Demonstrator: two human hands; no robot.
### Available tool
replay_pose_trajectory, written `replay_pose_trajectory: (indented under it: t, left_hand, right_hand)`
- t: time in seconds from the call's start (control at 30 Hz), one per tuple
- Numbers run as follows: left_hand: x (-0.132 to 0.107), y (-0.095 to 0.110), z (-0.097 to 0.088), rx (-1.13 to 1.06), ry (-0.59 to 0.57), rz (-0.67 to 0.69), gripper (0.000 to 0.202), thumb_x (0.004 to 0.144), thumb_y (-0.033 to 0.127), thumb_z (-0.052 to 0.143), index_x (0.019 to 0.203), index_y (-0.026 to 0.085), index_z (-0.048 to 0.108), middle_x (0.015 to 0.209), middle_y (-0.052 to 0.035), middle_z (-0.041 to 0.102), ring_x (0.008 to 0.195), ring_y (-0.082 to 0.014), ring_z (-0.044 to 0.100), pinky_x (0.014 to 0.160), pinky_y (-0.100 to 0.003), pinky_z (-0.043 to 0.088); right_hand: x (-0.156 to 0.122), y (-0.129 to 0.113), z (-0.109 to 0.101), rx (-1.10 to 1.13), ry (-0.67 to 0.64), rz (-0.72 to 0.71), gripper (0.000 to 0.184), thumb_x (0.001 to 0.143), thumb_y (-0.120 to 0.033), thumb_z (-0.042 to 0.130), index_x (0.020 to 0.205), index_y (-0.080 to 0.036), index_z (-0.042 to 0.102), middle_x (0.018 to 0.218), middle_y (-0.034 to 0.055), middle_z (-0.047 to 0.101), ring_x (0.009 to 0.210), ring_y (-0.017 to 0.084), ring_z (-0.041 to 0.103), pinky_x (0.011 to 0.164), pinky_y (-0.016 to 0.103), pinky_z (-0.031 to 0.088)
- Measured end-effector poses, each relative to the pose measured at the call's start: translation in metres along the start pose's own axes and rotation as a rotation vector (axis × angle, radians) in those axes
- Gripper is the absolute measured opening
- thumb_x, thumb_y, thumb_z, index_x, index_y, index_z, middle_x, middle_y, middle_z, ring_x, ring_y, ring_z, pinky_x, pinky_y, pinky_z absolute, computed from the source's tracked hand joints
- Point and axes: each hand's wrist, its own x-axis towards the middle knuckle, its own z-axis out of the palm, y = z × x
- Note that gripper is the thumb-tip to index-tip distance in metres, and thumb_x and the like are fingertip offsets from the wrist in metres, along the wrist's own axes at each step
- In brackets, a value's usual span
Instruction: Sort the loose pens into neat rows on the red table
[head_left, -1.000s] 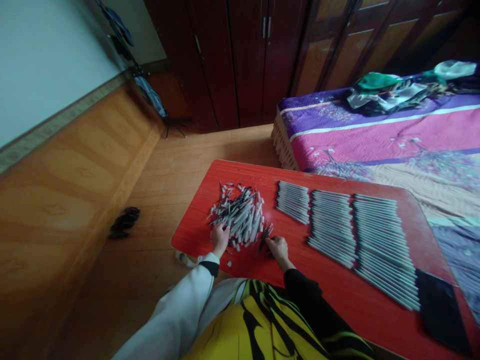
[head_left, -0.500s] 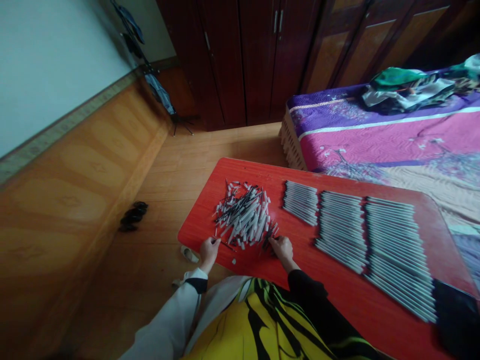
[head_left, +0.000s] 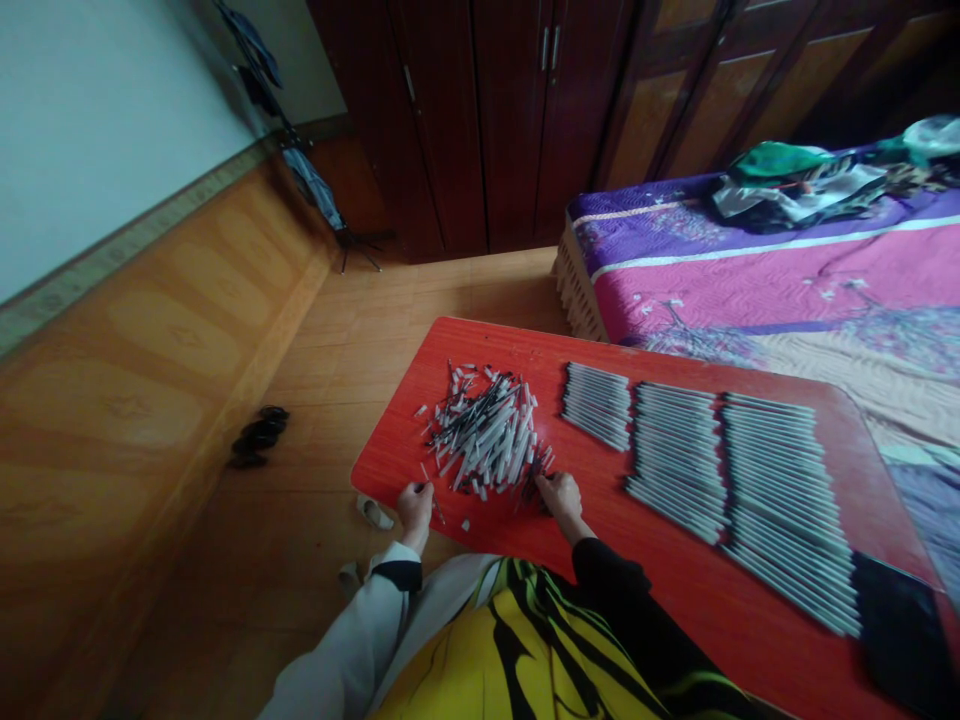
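Fingers (head_left: 551, 487) against the loose pens (head_left: 487, 435)

We see a glossy laminate table (head_left: 397, 450) carrying smooth plastic pen barrels (head_left: 675, 460). Beside it lies a quilted cloth bedspread (head_left: 757, 275).

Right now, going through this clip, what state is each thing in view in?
left hand: at the pile's near edge, fingers curled
right hand: pressed against the pile's near right edge
loose pens: jumbled heap
lined-up pens: three neat rows
wardrobe doors: shut
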Motion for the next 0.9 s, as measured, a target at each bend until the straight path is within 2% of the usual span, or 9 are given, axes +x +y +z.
replay_pose_trajectory:
  t: [0.1, 0.2, 0.37, 0.5, 0.63, 0.8, 0.9]
  left_hand:
    - [0.014, 0.018, -0.007, 0.022, 0.043, 0.069, 0.026, 0.080, 0.031, 0.046, 0.084, 0.014, 0.065, 0.078, -0.0076, 0.070, 0.070, -0.0170, 0.064, 0.058, -0.022, 0.043]
    - [0.034, 0.047, -0.009, 0.062, 0.043, 0.164, 0.024, 0.079, 0.034, 0.048, 0.085, 0.017, 0.065, 0.086, -0.0076, 0.069, 0.078, -0.0182, 0.063, 0.062, -0.023, 0.042]
    - [0.056, 0.097, 0.006, 0.150, -0.040, 0.301, 0.016, 0.075, 0.029, 0.056, 0.080, 0.019, 0.066, 0.080, -0.0065, 0.068, 0.077, -0.0193, 0.062, 0.065, -0.025, 0.042]
    - [0.058, 0.118, 0.017, 0.197, -0.071, 0.366, 0.017, 0.076, 0.028, 0.055, 0.086, 0.018, 0.065, 0.084, -0.0087, 0.067, 0.082, -0.0214, 0.061, 0.069, -0.027, 0.043]
    - [0.041, 0.122, 0.019, 0.225, -0.081, 0.439, 0.023, 0.083, 0.029, 0.049, 0.099, 0.018, 0.061, 0.093, -0.0096, 0.066, 0.087, -0.0206, 0.061, 0.072, -0.027, 0.042]
    - [-0.007, 0.116, 0.027, 0.271, -0.160, 0.574, 0.019, 0.085, 0.027, 0.049, 0.097, 0.018, 0.061, 0.092, -0.0076, 0.067, 0.088, -0.0178, 0.061, 0.075, -0.025, 0.041]
    - [-0.030, 0.115, 0.034, 0.298, -0.205, 0.651, 0.017, 0.084, 0.025, 0.050, 0.096, 0.020, 0.061, 0.095, -0.0069, 0.065, 0.091, -0.0173, 0.060, 0.078, -0.025, 0.041]
  right_hand:
    - [0.001, 0.001, 0.000, -0.003, -0.001, -0.001, 0.025, 0.074, -0.036, 0.054, 0.079, -0.017, 0.069, 0.059, 0.0070, 0.067, 0.067, 0.019, 0.067, 0.056, 0.021, 0.046]
    - [0.001, 0.002, 0.001, -0.012, 0.001, -0.005, 0.026, 0.075, -0.038, 0.053, 0.079, -0.017, 0.068, 0.061, 0.0070, 0.068, 0.068, 0.019, 0.067, 0.056, 0.021, 0.046]
    - [0.002, 0.001, 0.002, -0.034, 0.009, -0.008, 0.030, 0.075, -0.043, 0.052, 0.080, -0.017, 0.068, 0.066, 0.0076, 0.068, 0.072, 0.020, 0.067, 0.058, 0.022, 0.047]
    - [0.005, 0.001, 0.004, -0.055, 0.021, -0.006, 0.032, 0.074, -0.044, 0.053, 0.082, -0.017, 0.067, 0.076, 0.0105, 0.069, 0.078, 0.022, 0.067, 0.061, 0.024, 0.048]
    - [0.008, 0.002, 0.007, -0.075, 0.023, 0.003, 0.030, 0.072, -0.042, 0.053, 0.082, -0.016, 0.067, 0.085, 0.0126, 0.069, 0.083, 0.025, 0.066, 0.062, 0.027, 0.048]
    - [0.009, 0.001, 0.007, -0.099, 0.041, 0.003, 0.036, 0.074, -0.046, 0.050, 0.088, -0.017, 0.066, 0.092, 0.0144, 0.068, 0.090, 0.027, 0.064, 0.069, 0.031, 0.049]
    - [0.008, -0.001, 0.005, -0.127, 0.066, 0.001, 0.037, 0.074, -0.042, 0.049, 0.094, -0.014, 0.065, 0.098, 0.0175, 0.066, 0.095, 0.030, 0.062, 0.074, 0.036, 0.048]
